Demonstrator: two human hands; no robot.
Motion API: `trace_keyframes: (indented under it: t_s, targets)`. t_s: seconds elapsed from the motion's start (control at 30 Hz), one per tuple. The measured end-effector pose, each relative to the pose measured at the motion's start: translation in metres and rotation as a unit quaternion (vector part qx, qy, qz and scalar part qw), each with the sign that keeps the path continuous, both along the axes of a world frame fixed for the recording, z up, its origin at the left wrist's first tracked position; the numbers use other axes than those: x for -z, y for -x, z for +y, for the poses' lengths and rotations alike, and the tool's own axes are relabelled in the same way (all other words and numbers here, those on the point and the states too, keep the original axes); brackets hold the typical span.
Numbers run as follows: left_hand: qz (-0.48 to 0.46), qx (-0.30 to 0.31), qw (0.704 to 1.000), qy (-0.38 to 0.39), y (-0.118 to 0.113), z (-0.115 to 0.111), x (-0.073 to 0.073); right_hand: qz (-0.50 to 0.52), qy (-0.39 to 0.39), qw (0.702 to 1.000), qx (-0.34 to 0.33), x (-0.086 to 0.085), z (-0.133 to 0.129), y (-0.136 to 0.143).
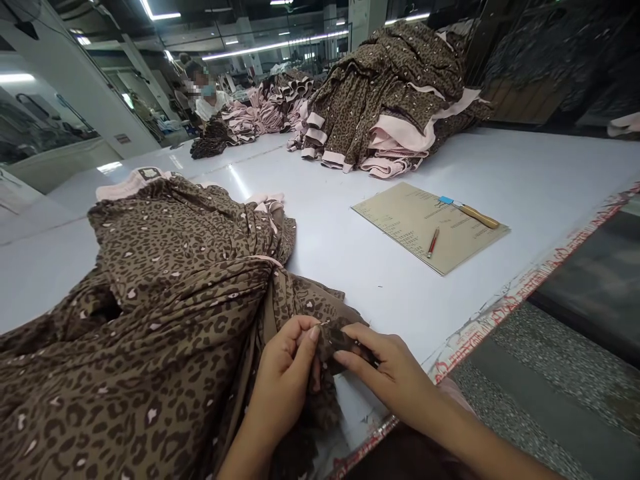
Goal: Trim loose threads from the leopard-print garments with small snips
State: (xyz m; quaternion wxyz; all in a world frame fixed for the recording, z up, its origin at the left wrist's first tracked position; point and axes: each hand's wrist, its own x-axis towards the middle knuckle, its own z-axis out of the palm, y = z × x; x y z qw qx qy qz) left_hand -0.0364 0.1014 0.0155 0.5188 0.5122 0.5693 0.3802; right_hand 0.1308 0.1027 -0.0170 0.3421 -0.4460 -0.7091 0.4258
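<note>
Soft, matt brown leopard-print cloth (190, 293) with smooth pink cloth trim (407, 133) is seen on a smooth, glossy white surface (390, 307). Flat tan paper sheets (400, 217) look matt; a light-brown handle (479, 217) appears smooth, and the floor (555, 393) is speckled grey.

Left hand (289, 365), right hand (387, 367); pinched

The near fabric (175, 287) carries dark leopard spots on brown, dotted with pale pink flecks. The large pile (350, 100) shows the same print with plain pink bands (400, 133). The counter (320, 213) is white, its edge strip (515, 305) marked in red. The tan paper (400, 220) has dark print; the pen (433, 243) is red, the small tab (445, 199) blue.
</note>
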Motion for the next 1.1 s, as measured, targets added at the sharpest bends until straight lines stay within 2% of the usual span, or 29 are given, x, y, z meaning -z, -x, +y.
trace_keyframes:
  t_s: [0.13,0.23,0.3,0.37,0.47,0.53,0.6,0.63,0.73,0.77,0.8,0.87,0.93,1.1]
  targets:
    - [-0.004,-0.002,1.0,0.003,0.0,0.0,0.002,-0.071,-0.059,0.996,-0.015,0.001,-0.005,-0.002]
    - [0.003,0.006,1.0,0.008,0.0,-0.001,0.002,-0.086,-0.08,0.993,-0.017,0.003,-0.007,-0.003]
    - [0.046,0.012,0.999,-0.015,-0.001,-0.002,0.0,-0.071,-0.054,0.996,-0.005,0.004,-0.006,-0.006]
    - [0.12,0.03,0.988,-0.092,-0.003,-0.002,-0.005,-0.041,-0.001,0.999,0.028,0.006,-0.005,-0.013]
    - [0.2,0.114,0.945,-0.235,-0.008,0.001,-0.016,0.005,0.062,0.994,0.089,0.011,-0.002,-0.029]
    - [0.227,0.191,0.923,-0.245,-0.014,0.005,-0.021,0.017,0.074,0.99,0.12,0.015,-0.001,-0.039]
    - [0.306,0.234,0.898,-0.213,-0.022,0.009,-0.02,0.023,0.078,0.986,0.143,0.019,-0.001,-0.048]
    - [0.372,0.247,0.871,-0.207,-0.027,0.011,-0.018,0.027,0.08,0.985,0.152,0.02,-0.001,-0.051]
    - [0.556,0.27,0.751,-0.231,-0.042,0.015,-0.003,0.036,0.083,0.982,0.166,0.021,-0.001,-0.055]
    - [0.586,0.28,0.722,-0.239,-0.045,0.015,0.002,0.038,0.084,0.982,0.166,0.021,-0.002,-0.055]
    - [0.6,0.287,0.705,-0.246,-0.046,0.015,0.006,0.041,0.085,0.982,0.165,0.021,-0.002,-0.055]
    - [0.599,0.295,0.699,-0.254,-0.044,0.015,0.012,0.046,0.087,0.982,0.161,0.021,-0.003,-0.055]
    - [0.584,0.297,0.707,-0.266,-0.036,0.013,0.014,0.049,0.091,0.982,0.16,0.021,-0.005,-0.055]
    - [0.433,0.266,0.804,-0.308,-0.013,0.006,0.01,0.05,0.102,0.979,0.167,0.024,-0.005,-0.056]
